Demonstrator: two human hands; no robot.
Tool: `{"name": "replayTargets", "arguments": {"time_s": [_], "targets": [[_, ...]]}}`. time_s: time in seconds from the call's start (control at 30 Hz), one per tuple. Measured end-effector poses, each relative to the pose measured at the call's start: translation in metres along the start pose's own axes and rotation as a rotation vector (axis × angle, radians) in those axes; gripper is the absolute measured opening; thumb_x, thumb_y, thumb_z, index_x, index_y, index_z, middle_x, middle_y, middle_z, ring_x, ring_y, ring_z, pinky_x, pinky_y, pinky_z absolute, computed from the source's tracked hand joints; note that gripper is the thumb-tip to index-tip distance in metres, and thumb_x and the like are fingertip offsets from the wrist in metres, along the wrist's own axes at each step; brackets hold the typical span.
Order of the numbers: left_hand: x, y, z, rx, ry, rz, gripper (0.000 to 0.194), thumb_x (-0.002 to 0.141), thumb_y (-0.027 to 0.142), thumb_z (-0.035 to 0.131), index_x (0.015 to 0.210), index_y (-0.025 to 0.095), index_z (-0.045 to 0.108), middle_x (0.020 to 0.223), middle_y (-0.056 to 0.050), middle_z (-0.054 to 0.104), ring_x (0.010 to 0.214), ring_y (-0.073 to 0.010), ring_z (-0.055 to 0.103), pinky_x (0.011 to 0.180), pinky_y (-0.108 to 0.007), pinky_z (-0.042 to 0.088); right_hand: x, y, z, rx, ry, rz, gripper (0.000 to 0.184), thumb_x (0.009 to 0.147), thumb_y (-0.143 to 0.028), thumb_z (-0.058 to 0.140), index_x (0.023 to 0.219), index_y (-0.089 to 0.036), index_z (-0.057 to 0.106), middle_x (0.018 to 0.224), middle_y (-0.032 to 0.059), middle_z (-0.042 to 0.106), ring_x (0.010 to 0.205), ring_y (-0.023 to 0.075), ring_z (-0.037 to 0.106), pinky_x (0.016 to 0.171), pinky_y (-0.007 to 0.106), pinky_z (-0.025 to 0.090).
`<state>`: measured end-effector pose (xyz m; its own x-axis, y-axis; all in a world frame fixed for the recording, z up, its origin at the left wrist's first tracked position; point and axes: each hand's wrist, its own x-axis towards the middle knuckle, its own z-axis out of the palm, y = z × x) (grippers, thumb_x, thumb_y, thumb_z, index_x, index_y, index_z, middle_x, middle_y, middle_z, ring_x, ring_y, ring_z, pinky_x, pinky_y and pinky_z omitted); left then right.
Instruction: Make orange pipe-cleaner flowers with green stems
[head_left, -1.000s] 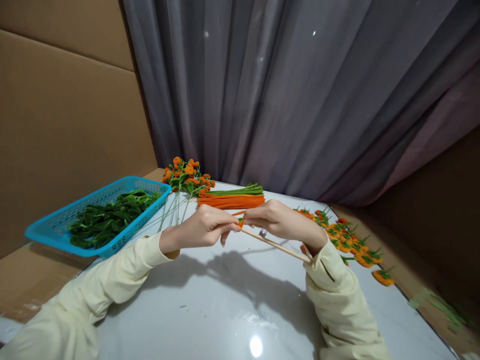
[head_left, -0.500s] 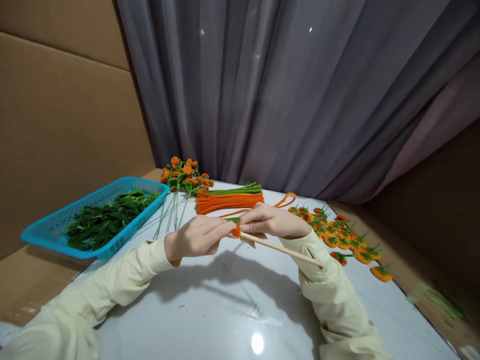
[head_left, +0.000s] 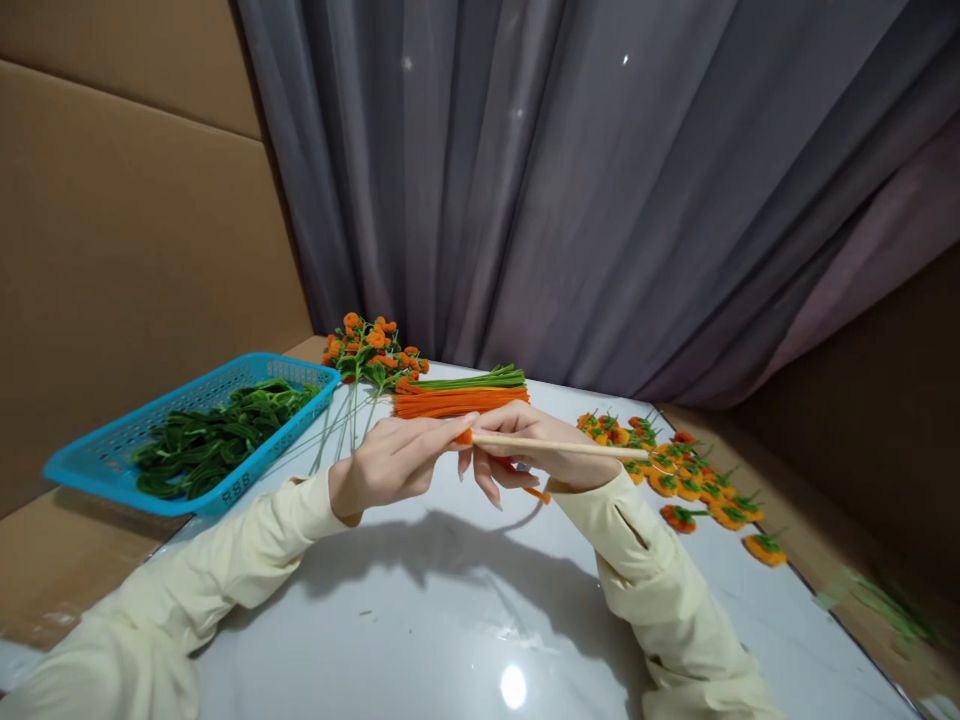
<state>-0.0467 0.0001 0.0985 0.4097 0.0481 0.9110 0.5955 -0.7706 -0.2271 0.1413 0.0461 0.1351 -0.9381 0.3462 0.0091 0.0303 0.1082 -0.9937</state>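
Between the fingertips of my left hand (head_left: 394,465) is a thin wooden stick (head_left: 585,449), pinched near its left end. Orange pipe cleaner (head_left: 464,437) is wound around that end, right at the fingertips. My right hand (head_left: 536,424) is curled just behind and below the stick, its lower fingers partly spread. A loose orange tail of the pipe cleaner hangs out under the right palm, seemingly held by that hand; the exact grip is hidden. The stick's free end points right, across the right wrist.
Behind my hands lies a bundle of orange pipe cleaners (head_left: 450,403) with green ones (head_left: 480,380). A blue basket (head_left: 217,500) of green leaves stands left. Orange flowers on stems (head_left: 371,345) lie at the back; several flower heads (head_left: 690,487) lie right. A grey curtain (head_left: 562,200) hangs behind.
The stick has swung from sloping down right to nearly level. My right hand has shifted lower around it, and the orange tail moved from behind the hand to below it.
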Motion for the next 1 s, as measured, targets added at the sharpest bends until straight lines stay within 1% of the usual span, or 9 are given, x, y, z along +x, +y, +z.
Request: {"name": "replayTargets", "arguments": {"time_s": [0.1, 0.2, 0.33, 0.43, 0.5, 0.57, 0.7, 0.87, 1.0], "targets": [[0.003, 0.0, 0.003, -0.023, 0.063, -0.108, 0.029, 0.083, 0.003, 0.051, 0.106, 0.017, 0.061, 0.073, -0.001, 0.072, 0.061, -0.0085, 0.065, 0.059, -0.016, 0.05, -0.002, -0.002, 0.002, -0.058, 0.056, -0.027, 0.03, 0.093, -0.035, 0.04, 0.086, -0.011, 0.057, 0.057, -0.0006, 0.06, 0.033, 0.0031, 0.034, 0.035, 0.017, 0.027], [0.006, -0.002, 0.007, -0.076, 0.116, -0.226, 0.016, 0.083, 0.01, 0.056, 0.096, 0.015, 0.066, 0.072, -0.002, 0.072, 0.058, -0.009, 0.064, 0.056, -0.017, 0.05, -0.003, -0.006, 0.008, -0.163, 0.176, 0.021, 0.027, 0.095, -0.031, 0.033, 0.088, -0.014, 0.052, 0.057, -0.0021, 0.058, 0.033, 0.0043, 0.037, 0.035, 0.018, 0.03], [0.008, -0.003, 0.012, -0.124, 0.092, -0.323, 0.011, 0.083, 0.012, 0.058, 0.088, 0.012, 0.067, 0.066, -0.002, 0.07, 0.054, -0.0098, 0.063, 0.054, -0.018, 0.049, -0.004, -0.006, 0.02, -0.505, 0.31, 0.013, 0.023, 0.095, -0.022, 0.032, 0.079, -0.015, 0.048, 0.054, -0.0032, 0.053, 0.04, 0.0059, 0.041, 0.044, 0.019, 0.035], [0.009, -0.002, 0.015, -0.142, -0.008, -0.342, 0.011, 0.083, 0.011, 0.056, 0.083, 0.011, 0.067, 0.065, -0.002, 0.069, 0.052, -0.0094, 0.06, 0.051, -0.018, 0.046, -0.003, -0.005, 0.025, -0.808, 0.355, -0.009, 0.022, 0.086, -0.004, 0.034, 0.072, -0.016, 0.046, 0.052, -0.0032, 0.048, 0.05, 0.0084, 0.045, 0.055, 0.021, 0.035], [0.01, -0.002, 0.014, -0.192, -0.13, -0.386, 0.016, 0.085, 0.011, 0.052, 0.076, 0.012, 0.066, 0.059, 0.0, 0.067, 0.049, -0.0083, 0.057, 0.051, -0.018, 0.044, -0.003, -0.006, 0.024, -0.979, 0.354, 0.027, 0.022, 0.076, 0.003, 0.037, 0.069, -0.016, 0.047, 0.055, -0.0021, 0.049, 0.053, 0.009, 0.043, 0.055, 0.021, 0.032], [0.013, -0.001, 0.012, -0.263, -0.255, -0.461, 0.022, 0.085, 0.012, 0.051, 0.07, 0.013, 0.066, 0.053, 0.002, 0.065, 0.046, -0.007, 0.054, 0.05, -0.017, 0.042, -0.004, -0.008, 0.022, -1.132, 0.354, 0.084, 0.021, 0.07, 0.003, 0.04, 0.067, -0.015, 0.049, 0.06, -0.0005, 0.051, 0.055, 0.0095, 0.041, 0.054, 0.022, 0.028], [0.021, -0.001, 0.003, -0.438, -0.433, -0.631, 0.027, 0.086, 0.017, 0.051, 0.065, 0.013, 0.067, 0.049, 0.002, 0.065, 0.036, -0.0042, 0.048, 0.041, -0.014, 0.037, -0.01, -0.015, 0.019, -1.393, 0.422, 0.234, 0.017, 0.068, -0.002, 0.044, 0.068, -0.015, 0.054, 0.063, 0.0018, 0.054, 0.056, 0.0103, 0.04, 0.053, 0.023, 0.022], [0.029, -0.003, -0.007, -0.7, -0.619, -0.905, 0.032, 0.086, 0.026, 0.051, 0.065, 0.009, 0.067, 0.052, -0.003, 0.067, 0.028, -0.0042, 0.045, 0.032, -0.014, 0.034, -0.014, -0.021, 0.02, -1.574, 0.433, 0.262, 0.022, 0.07, -0.004, 0.045, 0.077, -0.017, 0.061, 0.06, 0.0014, 0.056, 0.05, 0.0093, 0.036, 0.051, 0.025, 0.015], [0.031, -0.008, -0.011, -0.863, -0.672, -1.004, 0.027, 0.085, 0.028, 0.053, 0.075, 0.008, 0.068, 0.052, -0.004, 0.067, 0.029, -0.0052, 0.047, 0.031, -0.014, 0.034, -0.015, -0.022, 0.014, -1.533, 0.39, 0.201, 0.016, 0.076, -0.009, 0.046, 0.073, -0.017, 0.059, 0.057, 0.0002, 0.054, 0.048, 0.0086, 0.034, 0.05, 0.025, 0.014]]}}
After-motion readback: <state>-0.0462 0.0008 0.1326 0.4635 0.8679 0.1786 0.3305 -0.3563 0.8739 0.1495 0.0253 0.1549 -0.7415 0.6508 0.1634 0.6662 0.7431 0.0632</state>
